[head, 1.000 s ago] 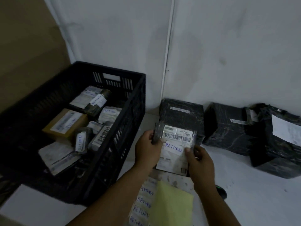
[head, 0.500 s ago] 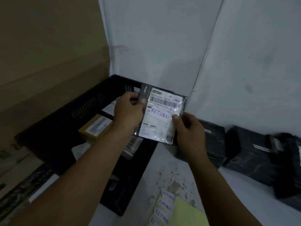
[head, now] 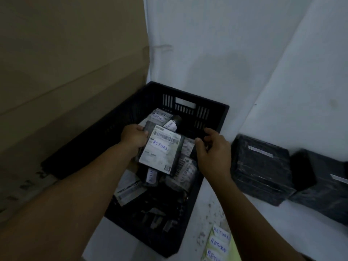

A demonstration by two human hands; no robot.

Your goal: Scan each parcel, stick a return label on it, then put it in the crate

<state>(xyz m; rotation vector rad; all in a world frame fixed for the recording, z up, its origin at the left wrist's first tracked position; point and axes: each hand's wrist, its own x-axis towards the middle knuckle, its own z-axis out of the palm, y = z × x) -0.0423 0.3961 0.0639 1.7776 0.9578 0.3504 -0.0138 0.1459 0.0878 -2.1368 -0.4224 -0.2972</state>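
1. Left hand [head: 134,137]: fingers curled round the left edge of a flat parcel [head: 161,152], holding it tilted over the crate's interior.
2. Right hand [head: 212,149]: just beside the parcel's right edge, apart from it; fingers loosely curled, holding nothing so far as the dim view allows.
3. Parcel: dark wrap, white shipping slip with barcode, handwritten return label [head: 160,145] stuck across the middle. It hangs above the parcels already inside, not yet resting on them.
4. Black plastic crate [head: 188,105]: slotted walls, handle cut-out at the far end. Contents: several labelled parcels [head: 160,116], some marked RETURN.
5. Sheet of spare return labels [head: 219,242]: on the white surface [head: 207,204] at the near right of the crate.
6. Two black-wrapped boxes [head: 261,170]: on the surface right of the crate, against the wall; no return label visible on them.
7. Step in hand, as judged: the final placing. Next move calls for lowering the parcel onto the pile and letting go, then taking up a fresh box.
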